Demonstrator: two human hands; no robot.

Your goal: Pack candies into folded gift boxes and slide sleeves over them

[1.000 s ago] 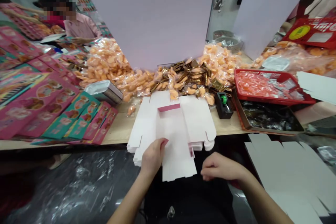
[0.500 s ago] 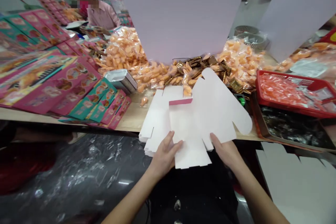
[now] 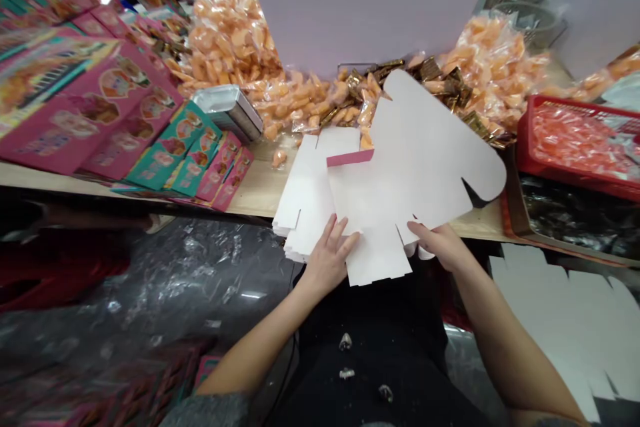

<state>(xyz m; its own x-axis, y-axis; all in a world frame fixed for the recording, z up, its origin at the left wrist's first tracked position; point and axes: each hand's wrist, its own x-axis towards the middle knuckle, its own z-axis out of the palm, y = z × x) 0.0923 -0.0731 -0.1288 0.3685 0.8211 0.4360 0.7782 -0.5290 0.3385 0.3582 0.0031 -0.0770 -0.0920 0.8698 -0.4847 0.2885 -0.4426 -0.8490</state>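
I've got the left hand (image 3: 330, 259) open, fingers spread, pressed flat on the lower panel of a white card box blank (image 3: 420, 153). The right hand (image 3: 440, 247) sits at the blank's lower right edge, fingers curled round it. It might be a pinch, but I can't tell how firm. The blank lies skewed over a stack of matching blanks (image 3: 305, 213) at the counter (image 3: 255, 197) front edge. It should be light and fairly stiff, but thin enough to flex along its creases and snag at the cut tabs, so I'd hold the wide panels by their edges. Behind it are a heap of gold-wrapped sweets (image 3: 445, 77) and bagged orange snacks (image 3: 230, 33). Printed pink boxes (image 3: 105, 107) lie left, a red basket (image 3: 575, 140) right.
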